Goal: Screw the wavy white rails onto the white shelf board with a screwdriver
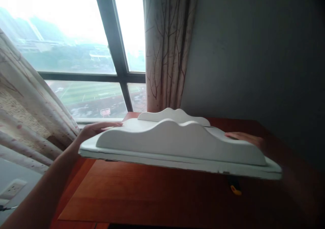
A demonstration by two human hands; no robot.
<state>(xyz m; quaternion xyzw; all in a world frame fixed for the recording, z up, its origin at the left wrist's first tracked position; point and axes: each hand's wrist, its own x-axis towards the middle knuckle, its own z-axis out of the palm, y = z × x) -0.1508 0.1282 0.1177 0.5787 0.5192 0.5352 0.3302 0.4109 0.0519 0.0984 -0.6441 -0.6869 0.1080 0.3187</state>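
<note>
A white panel (162, 144), with a wavy-topped rail along its near and far long sides, is level with the table's surface or raised a little above it, tilted slightly down to the right. At its left end is my left hand (98, 129), fingers lying over the top edge and the thumb side hidden. My right hand (245, 138) grips the opposite end, partly covered by the near rail. Below the near edge, a black handheld tool with a yellow end (235, 188) lies on the table; its kind is unclear.
The reddish-brown wooden table (142, 195) spreads underneath. Behind it stand a window (76, 59) and a patterned curtain (167, 46), with a grey wall (248, 53) to the right. Another curtain (27, 97) hangs at left, above a wall socket (14, 188).
</note>
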